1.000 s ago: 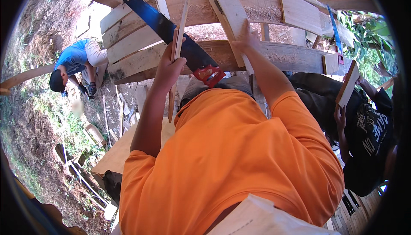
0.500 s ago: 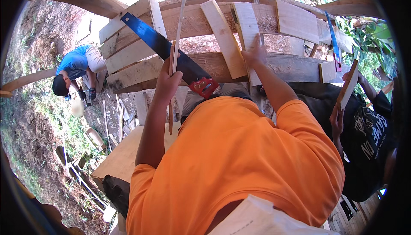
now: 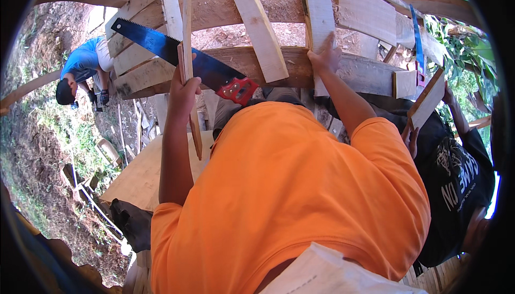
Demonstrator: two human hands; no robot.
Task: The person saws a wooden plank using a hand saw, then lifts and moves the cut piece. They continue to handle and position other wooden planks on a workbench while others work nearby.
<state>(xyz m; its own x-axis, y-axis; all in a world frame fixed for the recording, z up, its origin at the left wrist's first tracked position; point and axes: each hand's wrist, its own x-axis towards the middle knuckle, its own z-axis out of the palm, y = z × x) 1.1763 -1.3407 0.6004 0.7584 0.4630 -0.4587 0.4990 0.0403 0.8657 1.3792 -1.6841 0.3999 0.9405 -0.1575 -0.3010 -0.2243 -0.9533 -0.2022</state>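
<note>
Strips of slim wood (image 3: 187,23) are pinched in the left hand (image 3: 184,89); the right hand (image 3: 325,61) clasps a flat pale board (image 3: 320,12).

left hand (image 3: 185,86) gripping thin strips (image 3: 187,15); saw (image 3: 214,73) crossing behind them, handle (image 3: 229,88) near lap. right hand (image 3: 326,59) on board (image 3: 318,18) across beams (image 3: 367,74). co-worker (image 3: 450,170) at right, holding block (image 3: 427,102).

The bench (image 3: 370,74) of spaced planks carries a left board (image 3: 257,28) and a right board (image 3: 320,18) laid crosswise, a small block (image 3: 405,84) rightward, and scattered shavings (image 3: 287,12)
</note>
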